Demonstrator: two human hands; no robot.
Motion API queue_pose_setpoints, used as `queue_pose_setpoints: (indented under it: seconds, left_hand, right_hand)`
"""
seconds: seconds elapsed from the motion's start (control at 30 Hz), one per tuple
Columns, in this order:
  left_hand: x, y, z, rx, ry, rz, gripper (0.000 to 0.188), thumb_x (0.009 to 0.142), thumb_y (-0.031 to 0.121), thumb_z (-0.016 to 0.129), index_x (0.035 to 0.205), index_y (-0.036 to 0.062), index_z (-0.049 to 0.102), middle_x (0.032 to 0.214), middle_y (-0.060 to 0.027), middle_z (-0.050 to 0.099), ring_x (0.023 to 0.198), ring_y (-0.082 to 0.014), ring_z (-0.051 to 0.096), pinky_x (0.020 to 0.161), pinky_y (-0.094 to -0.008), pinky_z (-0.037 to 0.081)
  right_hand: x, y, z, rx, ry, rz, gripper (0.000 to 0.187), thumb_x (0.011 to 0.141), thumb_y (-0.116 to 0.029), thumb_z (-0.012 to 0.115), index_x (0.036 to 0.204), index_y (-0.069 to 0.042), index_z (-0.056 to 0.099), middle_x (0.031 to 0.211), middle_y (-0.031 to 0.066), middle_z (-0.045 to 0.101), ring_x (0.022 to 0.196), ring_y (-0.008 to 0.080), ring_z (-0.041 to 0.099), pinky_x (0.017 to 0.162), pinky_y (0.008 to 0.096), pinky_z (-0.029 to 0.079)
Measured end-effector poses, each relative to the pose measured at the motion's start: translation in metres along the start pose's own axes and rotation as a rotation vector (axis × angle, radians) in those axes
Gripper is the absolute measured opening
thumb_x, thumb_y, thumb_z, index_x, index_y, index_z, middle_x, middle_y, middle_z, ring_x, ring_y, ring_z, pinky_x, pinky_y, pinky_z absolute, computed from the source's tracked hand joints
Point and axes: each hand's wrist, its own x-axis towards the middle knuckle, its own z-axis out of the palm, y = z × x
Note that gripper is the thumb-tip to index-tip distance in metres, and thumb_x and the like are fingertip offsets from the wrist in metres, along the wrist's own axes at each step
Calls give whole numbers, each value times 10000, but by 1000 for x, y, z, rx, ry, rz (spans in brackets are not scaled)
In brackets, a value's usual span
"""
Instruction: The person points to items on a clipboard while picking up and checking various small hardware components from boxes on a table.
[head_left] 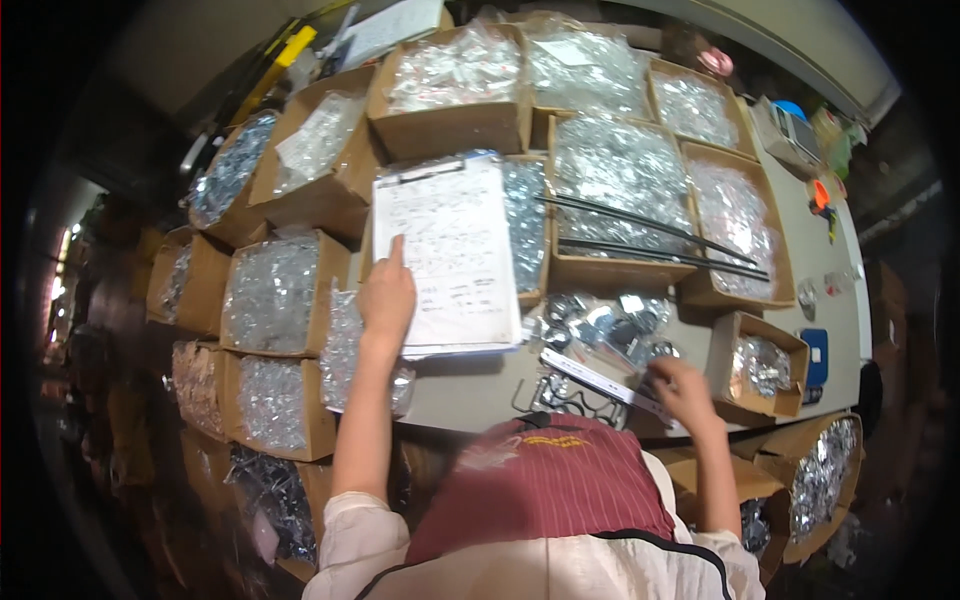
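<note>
My left hand (387, 303) lies on the left side of a clipboard's handwritten paper sheet (455, 265), its index finger stretched out against the page. The clipboard's dark clip (430, 175) is at the far end and holds the sheets. At the right front, my right hand (686, 392) has its fingers curled, close to the right end of a white slotted strip (590, 378). What those fingers hold, if anything, is hidden. Beyond the strip is a pile of clear bags with dark and metal parts (605, 325). Black wire-like hooks (540, 395) lie by the table's front edge.
Cardboard boxes of clear-bagged parts surround the table, such as one at the back (450, 125) and one at right (740, 220). Two dark rods (650, 225) rest across the boxes. A small open box (765, 370) and a blue item (816, 358) stand at right.
</note>
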Motion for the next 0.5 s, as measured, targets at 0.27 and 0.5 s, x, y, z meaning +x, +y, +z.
queue_pose_setpoints:
  seconds: [0.27,0.5]
  left_hand:
    - [1,5,5,15,39,10,524,922,153,500,1445,176,506,863,-148,663,752,-359,655,661,-488,514]
    - [-3,11,6,40,58,10,523,919,144,503,1442,165,509,834,-145,646,735,-356,645,642,-483,507]
  right_hand:
    - [14,-13,59,-492,-124,-288,336,644,-139,749,950,-62,633,958,87,645,993,300,573,882,394,441]
    - [25,0,90,-527,-40,-395,333,702,-181,723,961,-17,593,1026,137,641,982,298,614,840,395,507]
